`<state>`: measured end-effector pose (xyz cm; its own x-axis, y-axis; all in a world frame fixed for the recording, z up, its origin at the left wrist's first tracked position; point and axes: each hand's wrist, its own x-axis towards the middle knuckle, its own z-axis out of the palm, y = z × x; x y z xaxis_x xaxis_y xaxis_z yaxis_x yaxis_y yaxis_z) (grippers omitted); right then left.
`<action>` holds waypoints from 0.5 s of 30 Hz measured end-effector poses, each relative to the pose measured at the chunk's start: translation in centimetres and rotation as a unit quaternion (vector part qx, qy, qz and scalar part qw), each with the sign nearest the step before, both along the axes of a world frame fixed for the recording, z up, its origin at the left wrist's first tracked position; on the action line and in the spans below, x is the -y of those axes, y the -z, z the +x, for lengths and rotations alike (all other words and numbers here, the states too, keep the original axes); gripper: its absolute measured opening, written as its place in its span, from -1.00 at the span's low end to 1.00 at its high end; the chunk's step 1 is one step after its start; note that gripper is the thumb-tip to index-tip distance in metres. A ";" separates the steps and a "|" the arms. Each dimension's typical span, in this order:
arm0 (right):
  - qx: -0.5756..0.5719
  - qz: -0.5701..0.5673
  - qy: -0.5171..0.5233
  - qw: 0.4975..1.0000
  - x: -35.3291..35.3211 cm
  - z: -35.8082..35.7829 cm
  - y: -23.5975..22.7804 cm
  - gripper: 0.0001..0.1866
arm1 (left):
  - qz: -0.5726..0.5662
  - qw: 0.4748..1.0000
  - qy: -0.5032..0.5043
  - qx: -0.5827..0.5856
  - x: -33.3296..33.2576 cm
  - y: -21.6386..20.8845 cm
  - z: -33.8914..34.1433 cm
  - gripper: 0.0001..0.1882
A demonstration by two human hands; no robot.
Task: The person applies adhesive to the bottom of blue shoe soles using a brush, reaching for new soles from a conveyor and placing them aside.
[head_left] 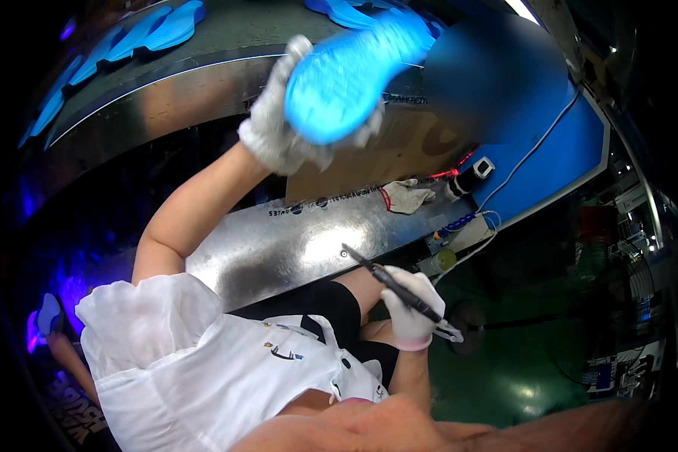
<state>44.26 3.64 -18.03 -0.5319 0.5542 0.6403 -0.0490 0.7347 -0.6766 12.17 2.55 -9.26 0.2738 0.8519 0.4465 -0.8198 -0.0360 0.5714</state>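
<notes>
My left hand (279, 120), in a whitish knit glove, is raised and closed around the wide end of a bright blue shoe sole (339, 83). The sole is smeared by motion, and its narrow end points to the upper right. Lower down, near my knees, my right hand (410, 313) wears a white glove with a pink cuff. Its fingers are wrapped round a black pen-like tool (407, 296), whose thin tip points up and left over the metal shelf (260, 237). The tool's exact kind cannot be made out.
More blue soles (147, 34) lie on the dark worktop (226, 30) above its metal edge. On the shelf are brown cardboard (324, 177) and a loose white glove (408, 197). A cable (531, 154) crosses a blue panel (557, 162). Another person's hand (56, 343) is at far left.
</notes>
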 end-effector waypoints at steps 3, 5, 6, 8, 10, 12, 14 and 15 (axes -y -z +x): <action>-0.013 -0.019 0.042 0.999 0.3 -1.0 0.6 -0.75 | 0.065 0.983 -0.172 0.022 -0.2 -0.9 -0.6 -0.13; -0.004 -0.011 0.039 0.999 0.4 -0.8 1.1 -0.75 | -0.125 0.935 -0.310 -0.120 0.7 -0.7 1.3 -0.36; -0.018 -0.023 0.035 0.999 0.1 -0.6 1.9 -0.75 | -0.218 0.872 -0.370 -0.235 1.4 -1.1 2.9 -0.44; -0.025 -0.058 0.047 0.997 -0.1 -0.5 2.6 -0.76 | -0.204 0.815 -0.437 -0.322 5.6 -2.1 3.0 -0.67; -0.072 -0.124 0.078 0.987 -0.4 0.3 3.6 -0.74 | -0.053 0.696 -0.528 -0.484 6.0 -3.7 -1.4 -0.73; -0.105 -0.270 0.057 0.955 0.2 0.3 3.6 -0.73 | 0.090 0.410 -0.697 -0.581 8.8 -5.9 -6.1 -0.72; -0.126 -0.264 0.075 0.953 -0.3 0.5 4.4 -0.76 | 0.026 -0.010 -0.634 -0.772 10.6 -7.8 -11.7 -0.56; -0.124 -0.283 0.083 0.947 -0.4 0.3 4.6 -0.77 | -0.081 -0.018 -0.565 -0.821 11.5 -7.8 -15.7 -0.57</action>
<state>44.56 4.04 -22.64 -0.2799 0.9089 0.3091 -0.1743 0.2685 -0.9474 -3.54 -8.95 -1.44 -0.4207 0.6679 0.6140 0.7428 0.6421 -0.1896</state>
